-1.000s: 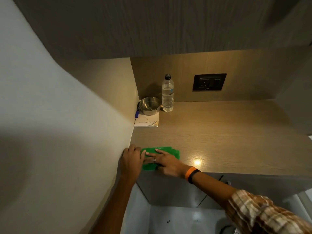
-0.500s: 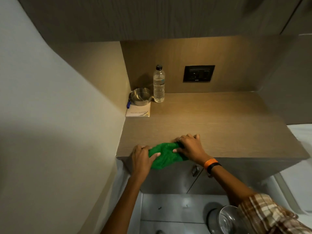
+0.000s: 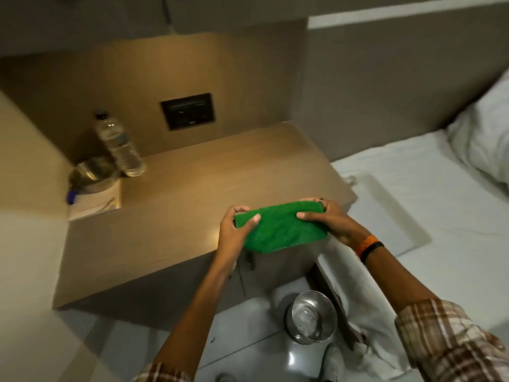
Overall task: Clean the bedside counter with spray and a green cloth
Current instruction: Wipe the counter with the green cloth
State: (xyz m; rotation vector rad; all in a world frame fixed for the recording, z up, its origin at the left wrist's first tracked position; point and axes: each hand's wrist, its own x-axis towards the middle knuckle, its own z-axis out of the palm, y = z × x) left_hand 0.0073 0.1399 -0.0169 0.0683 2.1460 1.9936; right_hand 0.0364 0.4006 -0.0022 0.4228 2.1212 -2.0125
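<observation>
Lifting clear of the wood, the green cloth is now held in the air over the front right part of the bedside counter, where half a second ago it lay bunched at the front edge under both palms. In the head view (the only one) the left hand pinches its left end, thumb on top and fingers curled behind, and the right hand grips the right end, so it is stretched into a folded pad between them. I judge this a refold to turn up a fresh face, with the near-left strip wiped and more surface to go. At the back left corner the water bottle, steel bowl and notepad stand untouched; wiping there calls for shifting them. No spray bottle shows. A steel bin sits on the floor.
</observation>
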